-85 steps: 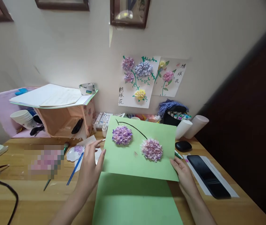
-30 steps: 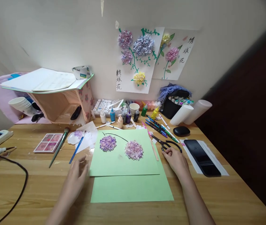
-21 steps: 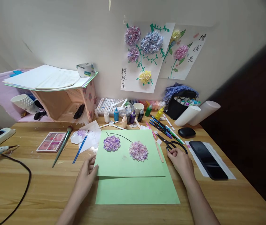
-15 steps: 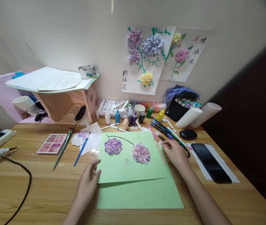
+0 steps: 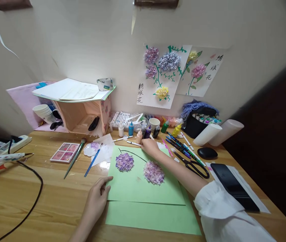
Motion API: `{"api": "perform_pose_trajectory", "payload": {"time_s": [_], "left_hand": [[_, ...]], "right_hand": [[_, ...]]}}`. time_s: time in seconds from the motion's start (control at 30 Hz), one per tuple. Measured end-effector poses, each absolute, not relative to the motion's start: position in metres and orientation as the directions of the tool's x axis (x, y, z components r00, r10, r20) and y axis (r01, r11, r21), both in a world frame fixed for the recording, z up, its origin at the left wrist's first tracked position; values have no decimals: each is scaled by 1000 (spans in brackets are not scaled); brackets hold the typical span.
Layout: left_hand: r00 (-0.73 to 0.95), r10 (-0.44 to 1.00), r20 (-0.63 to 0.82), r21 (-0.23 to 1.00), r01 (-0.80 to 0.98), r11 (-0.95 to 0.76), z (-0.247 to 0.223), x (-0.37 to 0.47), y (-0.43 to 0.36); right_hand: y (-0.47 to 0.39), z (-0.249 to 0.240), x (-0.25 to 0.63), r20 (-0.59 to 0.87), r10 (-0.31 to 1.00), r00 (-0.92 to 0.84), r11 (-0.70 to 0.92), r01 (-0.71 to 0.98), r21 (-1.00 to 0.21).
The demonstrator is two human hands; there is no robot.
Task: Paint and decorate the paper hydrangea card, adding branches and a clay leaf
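Observation:
Two light green sheets lie overlapped on the wooden table. The upper green sheet [image 5: 143, 193] bears a purple flower cluster [image 5: 124, 162], a pinkish one [image 5: 153, 172] and a thin dark curved stem line. My left hand [image 5: 98, 194] rests at the left edge of that sheet, fingers apart. Across the sheet reaches my right arm; my right hand [image 5: 150, 147] is by the small paint bottles, near the peach bottle [image 5: 139, 136] and the purple bottle [image 5: 147, 132]. Its fingertips are hard to make out, and so is anything they hold.
Black scissors [image 5: 194, 166], patterned pens [image 5: 179, 145] and a phone [image 5: 234, 186] lie to the right. To the left are a pink palette [image 5: 65, 152], brushes and a glue gun [image 5: 3, 160] with a black cord. An open box [image 5: 82, 114] stands behind.
My right hand has moved left and away from me, from the sheet's right side to the bottles, uncovering the scissors. The view has tilted up, and the upper sheet's front edge lies lower.

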State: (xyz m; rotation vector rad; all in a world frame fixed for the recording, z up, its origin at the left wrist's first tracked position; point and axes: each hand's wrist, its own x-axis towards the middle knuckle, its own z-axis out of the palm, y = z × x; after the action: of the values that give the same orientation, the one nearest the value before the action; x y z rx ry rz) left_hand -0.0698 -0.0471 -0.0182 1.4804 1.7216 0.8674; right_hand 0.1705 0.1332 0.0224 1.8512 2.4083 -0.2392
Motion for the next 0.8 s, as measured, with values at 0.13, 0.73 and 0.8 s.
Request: {"api": "perform_pose_trajectory", "payload": {"time_s": [0.13,0.73,0.8], "left_hand": [[-120,992,-41,830,549,100,-17,-65,-49],[634,601,487,-55,709,-703,18,25,-62],[632,611,477,-74,721,-689,17,33,-53]], "right_hand": [[122,36,174,-89,946,-313,311,950,-30],[-53,57,253,-89,868,-488,378,767,-518],[-56,58,253,-102,877,-470,299,699,-650]]}}
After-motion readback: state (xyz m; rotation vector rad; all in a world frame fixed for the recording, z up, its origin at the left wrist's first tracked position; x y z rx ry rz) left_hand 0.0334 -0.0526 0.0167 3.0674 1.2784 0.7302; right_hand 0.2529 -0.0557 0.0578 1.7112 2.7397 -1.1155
